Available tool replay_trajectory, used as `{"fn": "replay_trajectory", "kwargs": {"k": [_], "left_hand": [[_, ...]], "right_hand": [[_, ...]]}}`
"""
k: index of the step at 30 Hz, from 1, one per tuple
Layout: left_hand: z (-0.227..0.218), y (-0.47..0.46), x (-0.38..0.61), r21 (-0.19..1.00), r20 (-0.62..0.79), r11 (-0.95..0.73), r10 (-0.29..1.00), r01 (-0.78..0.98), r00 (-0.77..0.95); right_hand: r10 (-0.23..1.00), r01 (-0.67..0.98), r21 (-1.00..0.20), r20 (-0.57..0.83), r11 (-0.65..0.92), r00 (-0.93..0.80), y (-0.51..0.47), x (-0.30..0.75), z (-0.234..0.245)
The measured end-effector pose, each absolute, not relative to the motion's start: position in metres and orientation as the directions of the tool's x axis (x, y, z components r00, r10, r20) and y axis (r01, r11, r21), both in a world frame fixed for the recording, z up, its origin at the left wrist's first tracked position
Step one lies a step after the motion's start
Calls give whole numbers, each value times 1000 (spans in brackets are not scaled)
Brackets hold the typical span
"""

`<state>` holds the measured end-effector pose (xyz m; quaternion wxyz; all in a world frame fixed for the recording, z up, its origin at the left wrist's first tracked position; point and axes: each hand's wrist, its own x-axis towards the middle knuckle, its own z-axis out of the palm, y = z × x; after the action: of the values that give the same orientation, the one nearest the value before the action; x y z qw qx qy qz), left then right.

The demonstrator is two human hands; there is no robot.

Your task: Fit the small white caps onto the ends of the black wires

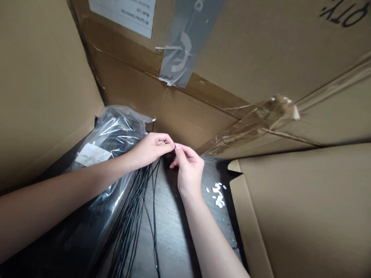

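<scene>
When measured outward from the fingertips (175, 146), box: brown cardboard flaps (301, 216) standing to the left, ahead and right of the fingers, well apart from them.
Flap markings: grey tape (181, 48) and torn brown packing tape (252, 123) ahead of the fingers; a paper label (124, 15) and marker writing (344, 11) farther ahead.
Surface: a dark wood-grain tabletop (171, 235) below the fingers.
Bag: a clear plastic bag (113, 131) with dark contents, just left of the fingers, bearing a white printed sticker (92, 154).
Cables: thin black cables (130, 208) fanning downward from beneath the left hand, below and left of the fingers.
Left hand: left hand (149, 150) curled at the top of the cables, fingers together, forefinger and thumb closed on something too small to tell.
Right hand: right hand (189, 173) pinching with thumb and forefinger, tips touching the left hand's fingertips, other fingers bent beneath; pinched item hidden.
Small parts: small white pieces (217, 195) scattered on the tabletop, below and right of the fingers, near the right hand but not touching it.
</scene>
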<state>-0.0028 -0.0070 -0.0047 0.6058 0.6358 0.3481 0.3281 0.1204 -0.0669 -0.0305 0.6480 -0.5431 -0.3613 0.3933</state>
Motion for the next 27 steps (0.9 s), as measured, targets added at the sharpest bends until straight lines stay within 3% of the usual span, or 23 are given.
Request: {"fn": "replay_trajectory", "kwargs": {"k": [7, 15, 27], "left_hand": [[0, -8, -3, 992, 21, -83, 861, 99, 507], [0, -9, -1, 998, -26, -9, 863, 68, 504], [-2, -7, -4, 991, 52, -108, 868, 85, 494]], "right_hand": [[888, -175, -977, 30, 124, 459, -67, 120, -31], [894, -168, -978, 37, 124, 446, -67, 121, -35], [895, -204, -971, 24, 127, 445, -67, 122, -36]]}}
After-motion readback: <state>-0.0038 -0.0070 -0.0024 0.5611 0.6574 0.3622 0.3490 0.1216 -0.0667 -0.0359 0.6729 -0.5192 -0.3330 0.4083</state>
